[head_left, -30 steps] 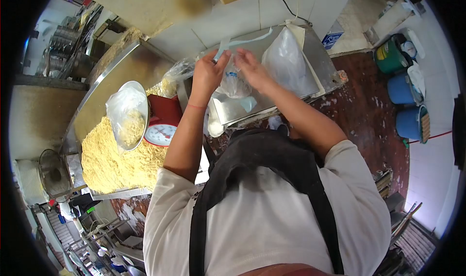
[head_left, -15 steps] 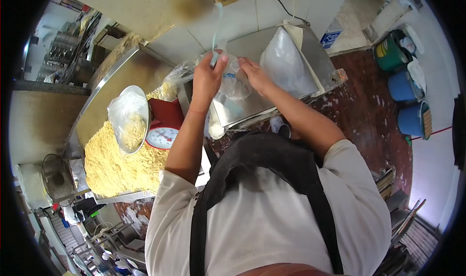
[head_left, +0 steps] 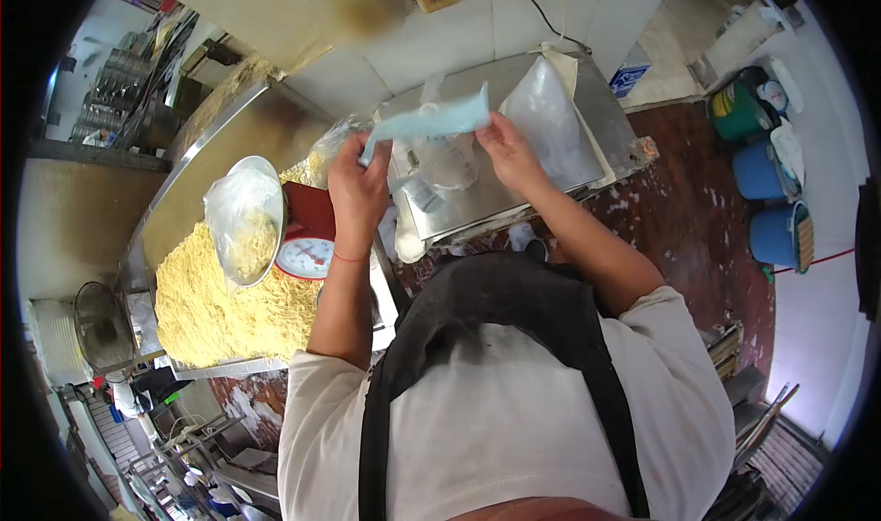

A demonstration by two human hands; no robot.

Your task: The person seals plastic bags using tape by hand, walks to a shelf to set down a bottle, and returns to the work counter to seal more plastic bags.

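Note:
A pale blue strip (head_left: 436, 122), blurred by motion, stretches between my two hands above the metal table. My left hand (head_left: 360, 182) is closed on its left end, and the fingers of my right hand (head_left: 510, 157) pinch the other end. Under the strip, a clear plastic bag (head_left: 451, 165) with blue print lies on the steel tabletop (head_left: 473, 205); its contents are hard to make out. To the left of my left forearm stands a red dial scale (head_left: 308, 211). Its metal pan (head_left: 272, 178) carries a clear bag with some yellow noodles (head_left: 252, 246).
A large heap of yellow noodles (head_left: 220, 310) fills the metal-sided bench at left. A big translucent plastic bag (head_left: 546, 117) stands at the table's right side. Blue buckets (head_left: 775, 227) and a green bin (head_left: 737, 110) line the right wall.
My hands have moved apart, with the strip now drawn out lengthwise between them. The clear printed bag that was between my hands now lies on the tabletop.

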